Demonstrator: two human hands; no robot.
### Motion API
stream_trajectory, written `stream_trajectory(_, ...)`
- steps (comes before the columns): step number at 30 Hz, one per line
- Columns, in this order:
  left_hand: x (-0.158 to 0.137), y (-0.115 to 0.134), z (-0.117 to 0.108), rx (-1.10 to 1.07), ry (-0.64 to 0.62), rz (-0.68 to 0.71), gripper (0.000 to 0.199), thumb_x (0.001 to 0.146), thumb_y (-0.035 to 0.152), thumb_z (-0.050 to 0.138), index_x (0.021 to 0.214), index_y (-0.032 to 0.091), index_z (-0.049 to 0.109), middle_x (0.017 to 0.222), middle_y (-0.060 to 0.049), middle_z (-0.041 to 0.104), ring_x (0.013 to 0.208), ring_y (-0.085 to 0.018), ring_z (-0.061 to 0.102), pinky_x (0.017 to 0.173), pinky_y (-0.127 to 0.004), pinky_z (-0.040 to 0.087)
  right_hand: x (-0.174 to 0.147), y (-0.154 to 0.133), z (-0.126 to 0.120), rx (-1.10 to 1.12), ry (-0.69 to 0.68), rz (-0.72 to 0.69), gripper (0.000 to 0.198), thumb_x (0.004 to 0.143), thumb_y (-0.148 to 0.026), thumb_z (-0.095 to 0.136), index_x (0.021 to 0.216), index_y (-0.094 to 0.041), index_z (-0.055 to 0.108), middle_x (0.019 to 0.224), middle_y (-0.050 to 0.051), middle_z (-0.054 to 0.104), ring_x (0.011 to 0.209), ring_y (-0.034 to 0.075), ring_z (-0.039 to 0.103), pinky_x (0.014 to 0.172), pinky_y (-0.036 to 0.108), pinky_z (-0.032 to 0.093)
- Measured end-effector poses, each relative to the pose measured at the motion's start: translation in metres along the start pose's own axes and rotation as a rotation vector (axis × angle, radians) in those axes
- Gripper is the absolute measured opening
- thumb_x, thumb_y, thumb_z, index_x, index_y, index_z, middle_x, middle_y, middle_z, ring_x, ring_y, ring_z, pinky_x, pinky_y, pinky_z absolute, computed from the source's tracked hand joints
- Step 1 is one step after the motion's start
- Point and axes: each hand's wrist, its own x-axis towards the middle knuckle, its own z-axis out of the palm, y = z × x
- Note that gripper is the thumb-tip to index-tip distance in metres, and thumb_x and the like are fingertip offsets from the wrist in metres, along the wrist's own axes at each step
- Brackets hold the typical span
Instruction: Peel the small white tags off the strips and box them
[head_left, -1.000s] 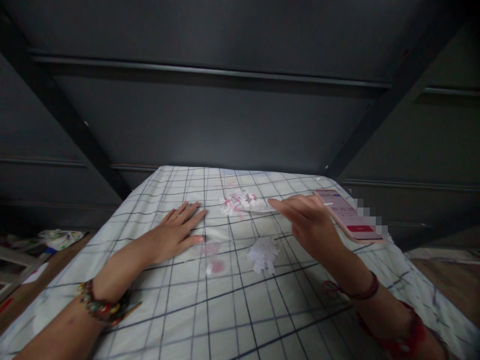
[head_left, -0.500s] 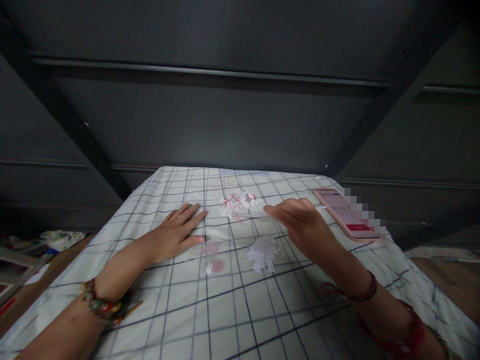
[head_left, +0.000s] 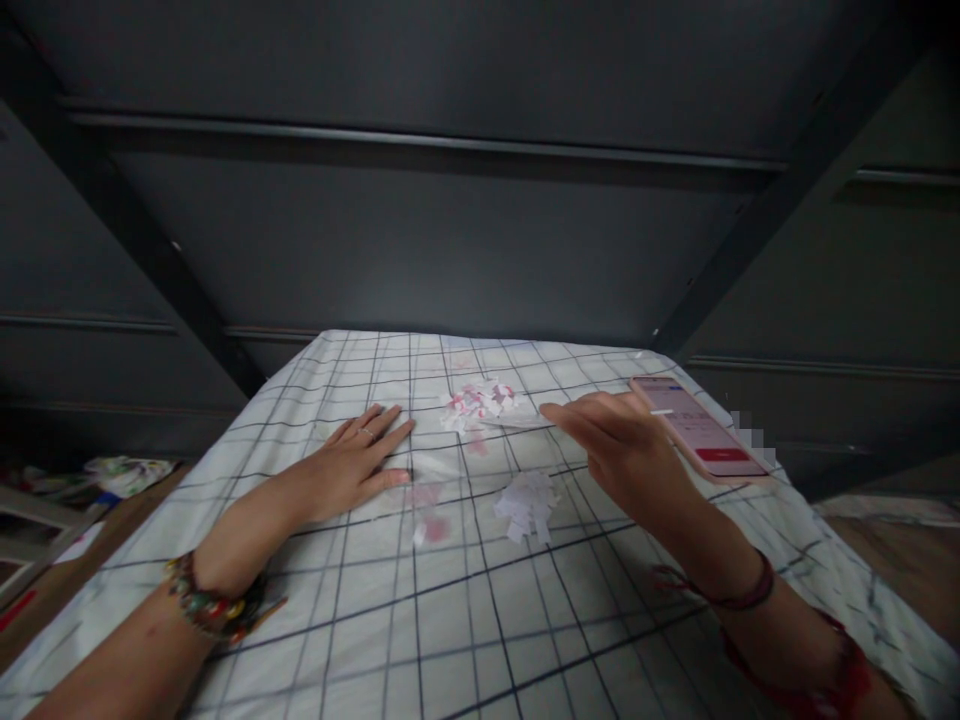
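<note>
Your right hand [head_left: 619, 440], right of the frame's centre, is closing its fingers around a slim white stick-like implement [head_left: 661, 411]; your fist is hiding its middle, and its blurred left end is reaching toward a loose heap of pink-and-white paper scraps [head_left: 484, 400] at centre, so you cannot tell whether they are touching. Your left hand [head_left: 356, 465], left of centre, is lying with fingers spread on the white, dark-gridded cloth [head_left: 375, 620], its palm hidden. Beside its thumb, a clear, pink-patched film [head_left: 431, 528] is showing faint edges. White paper strips [head_left: 525, 505] are lying below centre. Pixelation is obscuring the right edge of the pink-cased phone [head_left: 694, 425].
</note>
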Motion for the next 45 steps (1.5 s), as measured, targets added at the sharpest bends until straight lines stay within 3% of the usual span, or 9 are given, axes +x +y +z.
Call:
stream_trajectory(8, 0.0, -0.002, 0.002, 0.003, 0.002, 0.008, 0.075, 0.093, 0.068, 0.024, 0.151, 0.02, 0.028, 0.158, -0.015, 0.02, 0.145, -0.036, 0.015, 0.114, -0.052, 0.022, -0.005, 0.006, -0.007, 0.03, -0.036, 0.026, 0.049, 0.072, 0.009, 0.036, 0.103, -0.02, 0.059, 0.074, 0.0, 0.064, 0.066, 0.015, 0.054, 0.061, 0.031, 0.041)
stream_trajectory(12, -0.001, -0.008, 0.007, 0.029, 0.048, 0.047, 0.07, 0.095, 0.066, 0.025, 0.151, 0.025, 0.027, 0.158, -0.011, 0.025, 0.145, -0.033, 0.018, 0.113, -0.049, 0.025, -0.006, 0.005, -0.011, 0.066, -0.062, 0.002, 0.046, 0.073, 0.01, 0.035, 0.1, -0.018, 0.061, 0.074, 0.001, 0.065, 0.065, 0.014, 0.055, 0.062, 0.03, 0.043)
stream_trajectory(20, -0.001, -0.005, 0.003, 0.043, -0.001, 0.046, 0.075, 0.094, 0.067, 0.018, 0.153, 0.02, 0.023, 0.158, -0.017, 0.02, 0.144, -0.037, 0.015, 0.112, -0.054, 0.024, -0.007, 0.005, -0.013, 0.069, 0.003, 0.013, 0.041, 0.079, 0.008, 0.037, 0.103, -0.018, 0.058, 0.079, 0.002, 0.067, 0.068, 0.015, 0.058, 0.061, 0.03, 0.044)
stream_trajectory(29, 0.0, -0.012, 0.008, 0.038, 0.074, 0.087, 0.07, 0.095, 0.064, 0.028, 0.151, 0.022, 0.029, 0.155, -0.016, 0.027, 0.143, -0.036, 0.023, 0.111, -0.054, 0.029, 0.0, -0.007, -0.018, 0.109, 0.025, -0.02, 0.042, 0.079, 0.01, 0.036, 0.102, -0.017, 0.057, 0.08, 0.002, 0.068, 0.072, 0.014, 0.06, 0.068, 0.03, 0.047)
stream_trajectory(34, 0.001, -0.01, 0.007, 0.045, 0.061, 0.08, 0.074, 0.094, 0.067, 0.024, 0.151, 0.02, 0.029, 0.156, -0.016, 0.026, 0.143, -0.036, 0.022, 0.111, -0.053, 0.028, -0.002, -0.001, -0.018, 0.022, 0.026, 0.007, 0.041, 0.078, 0.009, 0.038, 0.103, -0.017, 0.057, 0.078, 0.003, 0.068, 0.067, 0.015, 0.059, 0.059, 0.03, 0.045)
stream_trajectory(42, -0.002, -0.007, 0.002, 0.055, 0.065, 0.076, 0.073, 0.094, 0.067, 0.023, 0.15, 0.021, 0.031, 0.155, -0.015, 0.03, 0.142, -0.035, 0.025, 0.11, -0.052, 0.031, 0.011, -0.025, -0.021, 0.15, 0.003, -0.053, 0.039, 0.078, 0.009, 0.036, 0.098, -0.016, 0.058, 0.079, 0.002, 0.071, 0.07, 0.014, 0.061, 0.066, 0.029, 0.048)
stream_trajectory(45, -0.002, -0.005, 0.002, 0.065, 0.061, 0.065, 0.072, 0.095, 0.066, 0.023, 0.15, 0.021, 0.03, 0.155, -0.015, 0.028, 0.143, -0.034, 0.024, 0.111, -0.051, 0.029, 0.01, -0.023, -0.023, 0.099, 0.012, -0.025, 0.042, 0.075, 0.011, 0.035, 0.099, -0.015, 0.058, 0.079, 0.003, 0.071, 0.072, 0.015, 0.061, 0.065, 0.03, 0.047)
